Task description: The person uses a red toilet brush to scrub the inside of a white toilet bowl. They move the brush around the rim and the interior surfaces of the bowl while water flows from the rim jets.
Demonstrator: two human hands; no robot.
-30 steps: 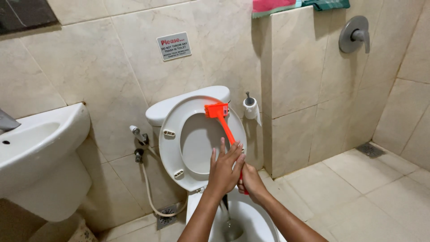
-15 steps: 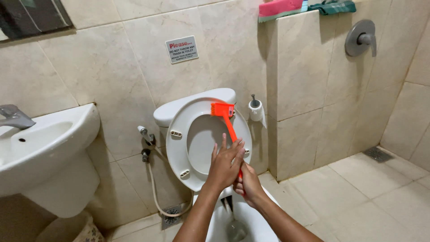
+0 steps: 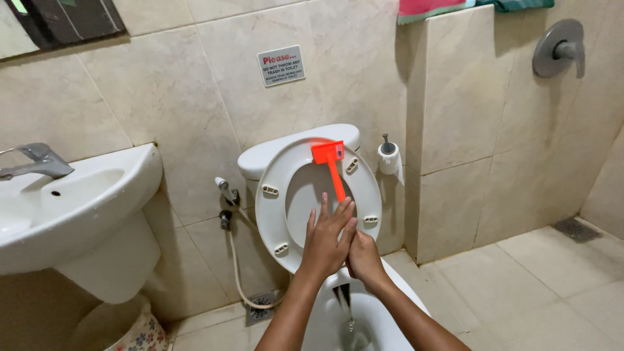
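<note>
A toilet brush with a long orange handle (image 3: 333, 170) stands upright in the white toilet bowl (image 3: 416, 300). Its dark lower shaft (image 3: 348, 311) reaches down into the water. My left hand (image 3: 328, 237) lies flat against the handle with its fingers stretched upward. My right hand (image 3: 365, 260) is curled around the handle from the other side, touching the left palm, so the handle is pinched between both hands. The raised toilet seat (image 3: 273, 195) leans on the tank (image 3: 292, 146) behind the handle's flat orange top.
A white washbasin (image 3: 97, 208) with a metal tap (image 3: 39, 161) juts out at left. A spray hose (image 3: 235, 260) hangs beside the toilet above a floor drain (image 3: 261, 304). A tiled half wall (image 3: 455, 130) stands at right, with a paper holder (image 3: 389, 156) and a shower valve (image 3: 558, 47).
Both hands stay clasped on the orange handle. The view has drifted slightly, so the toilet and basin sit a little further right and lower in the picture.
</note>
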